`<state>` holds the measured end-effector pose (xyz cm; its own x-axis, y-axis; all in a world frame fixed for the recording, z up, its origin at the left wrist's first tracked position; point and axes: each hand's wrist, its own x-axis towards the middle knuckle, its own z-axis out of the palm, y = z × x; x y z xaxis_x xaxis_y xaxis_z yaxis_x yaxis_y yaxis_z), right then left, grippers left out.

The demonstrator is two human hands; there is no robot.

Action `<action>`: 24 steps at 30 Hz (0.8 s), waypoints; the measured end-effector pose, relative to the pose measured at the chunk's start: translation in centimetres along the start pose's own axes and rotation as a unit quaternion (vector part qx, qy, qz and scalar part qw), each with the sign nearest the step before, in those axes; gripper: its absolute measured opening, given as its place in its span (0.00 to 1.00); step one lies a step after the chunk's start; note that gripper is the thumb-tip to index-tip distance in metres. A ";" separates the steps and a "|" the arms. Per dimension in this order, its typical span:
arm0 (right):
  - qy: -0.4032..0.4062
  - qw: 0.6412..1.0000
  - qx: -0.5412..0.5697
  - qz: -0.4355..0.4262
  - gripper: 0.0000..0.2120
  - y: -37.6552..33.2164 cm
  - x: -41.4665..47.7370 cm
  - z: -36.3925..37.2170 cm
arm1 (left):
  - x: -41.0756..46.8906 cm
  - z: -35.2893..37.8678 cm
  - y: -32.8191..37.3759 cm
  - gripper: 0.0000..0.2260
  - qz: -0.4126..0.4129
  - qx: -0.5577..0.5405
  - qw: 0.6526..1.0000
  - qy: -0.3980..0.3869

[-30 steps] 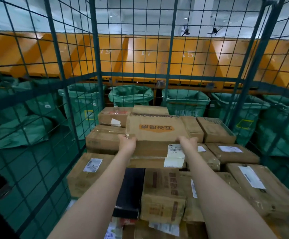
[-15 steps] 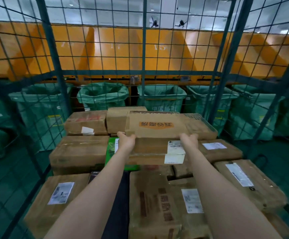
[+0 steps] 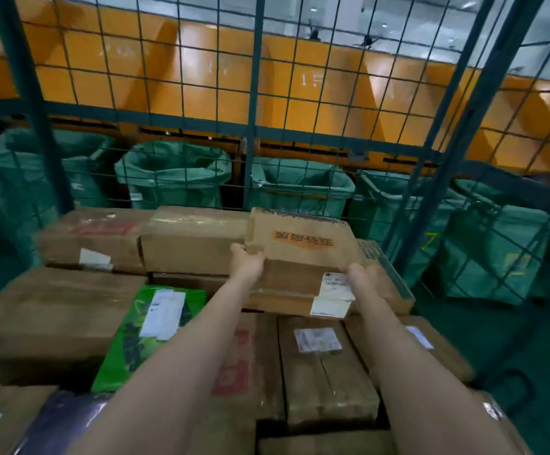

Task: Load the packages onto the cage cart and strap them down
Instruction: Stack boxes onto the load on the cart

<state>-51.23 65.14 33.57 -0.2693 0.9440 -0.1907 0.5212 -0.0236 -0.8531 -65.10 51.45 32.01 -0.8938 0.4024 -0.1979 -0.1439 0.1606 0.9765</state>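
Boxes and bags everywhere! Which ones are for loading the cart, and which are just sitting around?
For the job: held box, left hand, right hand, stacked boxes, green package, cage cart.
Just around: green sacks behind the mesh, orange chutes, ceiling fans.

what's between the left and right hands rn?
Head view: the cardboard box with orange print fills the whole gap. The left hand grips its left corner, the right hand its right side by the white label.

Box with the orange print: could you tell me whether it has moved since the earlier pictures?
Yes. The printed box has shifted right: the taped box behind it, mostly hidden earlier, now shows fully on its left.
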 end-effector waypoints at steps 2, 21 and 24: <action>-0.011 1.000 -0.027 -0.004 0.23 -1.1 0.7 -0.1 | 2.2 1.5 0.2 0.13 -0.008 -0.001 1.000 0.003; -0.041 0.992 0.077 -0.096 0.34 -2.3 19.2 12.6 | 18.9 6.6 -2.7 0.21 0.020 0.134 0.987 0.085; -0.029 0.993 0.060 -0.099 0.34 -2.7 19.7 13.5 | 19.5 6.6 -2.3 0.19 0.023 0.171 0.981 0.093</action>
<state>-68.88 79.34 25.58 -0.4054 0.9134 -0.0378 0.3535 0.1185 -0.9279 -79.35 64.86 25.31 -0.9626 0.2506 -0.1034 0.0219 0.4520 0.8918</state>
